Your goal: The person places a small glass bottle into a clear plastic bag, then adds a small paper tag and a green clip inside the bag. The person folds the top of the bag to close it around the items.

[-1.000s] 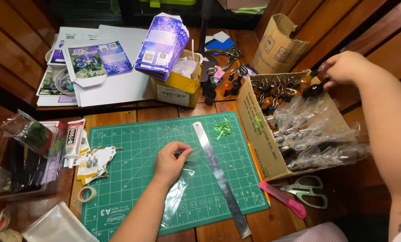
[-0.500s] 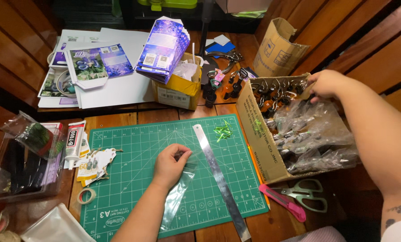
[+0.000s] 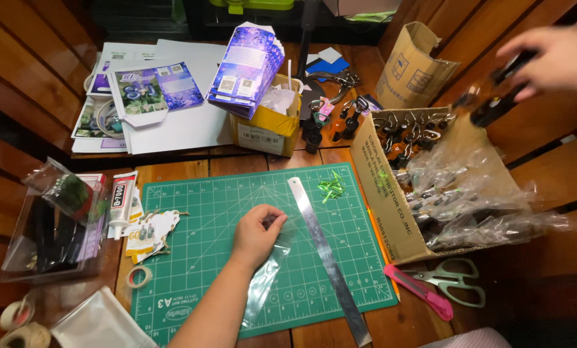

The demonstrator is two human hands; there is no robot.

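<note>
The left hand (image 3: 256, 235) rests on the green mat (image 3: 192, 258), fingers curled, pinching a clear plastic bag (image 3: 266, 283). The right hand (image 3: 553, 58), far right above the cardboard box (image 3: 382, 193), grips small dark bottles (image 3: 495, 96); it is blurry.

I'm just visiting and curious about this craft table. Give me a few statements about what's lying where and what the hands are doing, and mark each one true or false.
1. The left hand rests on a clear plastic bag lying on the green cutting mat. True.
2. The long metal ruler lies wholly off the mat. False: most of it lies across the mat's right part.
3. The right hand holds small dark objects above the open cardboard box. True, though they are blurred.
4. The pale green scissors lie inside the box. False: they lie on the wooden table beside a pink utility knife.
</note>
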